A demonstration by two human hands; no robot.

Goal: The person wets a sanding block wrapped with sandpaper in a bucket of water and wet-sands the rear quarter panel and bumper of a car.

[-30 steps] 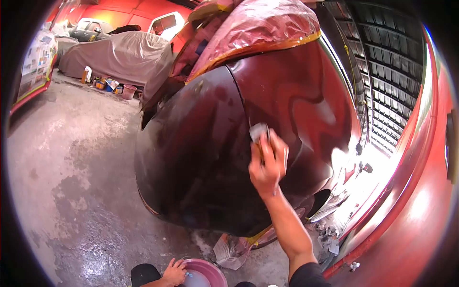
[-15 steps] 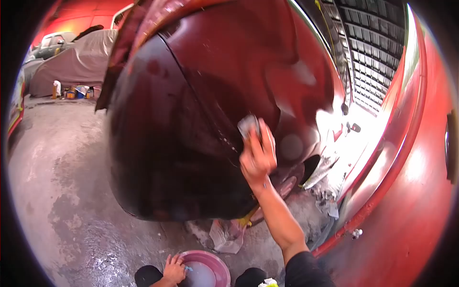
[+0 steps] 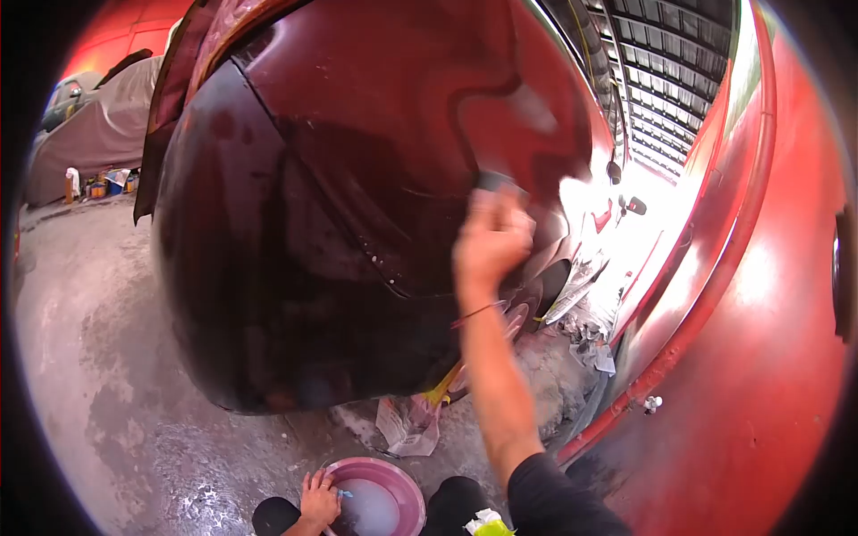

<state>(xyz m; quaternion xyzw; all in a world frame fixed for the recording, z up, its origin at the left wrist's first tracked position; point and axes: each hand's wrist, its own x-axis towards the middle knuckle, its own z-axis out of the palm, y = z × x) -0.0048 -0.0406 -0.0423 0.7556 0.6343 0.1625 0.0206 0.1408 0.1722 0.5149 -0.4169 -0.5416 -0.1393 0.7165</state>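
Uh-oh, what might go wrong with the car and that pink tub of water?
The right hand might slip, since the car panel looks smooth and curved; the dark pad could then scrape it.

The pink basin might tip and spill, with the left hand at its rim and knees on either side.

The shiny floor patch looks wet, so somebody might slip.

Car body (image 3: 375,134) dark red, blackish below; pad (image 3: 494,181) dark grey; basin (image 3: 412,500) pink; sleeve (image 3: 554,496) black.

1 head view (dark-cornered), facing forward, down; hands (image 3: 493,238) near.
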